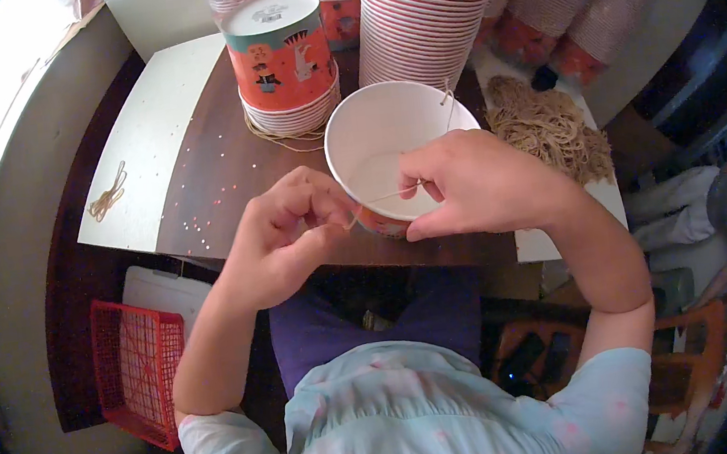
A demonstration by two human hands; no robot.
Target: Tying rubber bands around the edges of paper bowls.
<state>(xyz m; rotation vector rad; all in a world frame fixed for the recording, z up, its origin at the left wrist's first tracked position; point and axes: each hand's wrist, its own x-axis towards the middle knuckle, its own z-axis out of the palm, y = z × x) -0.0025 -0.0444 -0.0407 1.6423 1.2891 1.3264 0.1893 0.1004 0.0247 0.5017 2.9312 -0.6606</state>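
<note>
"Head view: where do we have the cord?"

"We have the cord (385, 196) stretched across the near rim of the open bucket (341, 144), which stands at the table's front edge. Our left hand (295, 228) pinches it between thumb and forefinger; our right hand (484, 182) straddles the rim, thumb outside, curled fingers inside, seemingly grasping it too."

"How do we do this well?"

"We'd judge: keep light tension, steady the wall with the right thumb, and avoid bending the rim. Another strand shows at the far right rim."

"And the containers?"

"Inside ours we see white wall and base. Behind it, the short stack (285, 74) and tall stack (425, 32) nest base-up. For the red basket (140, 364), we can't tell whether it holds anything."
</note>
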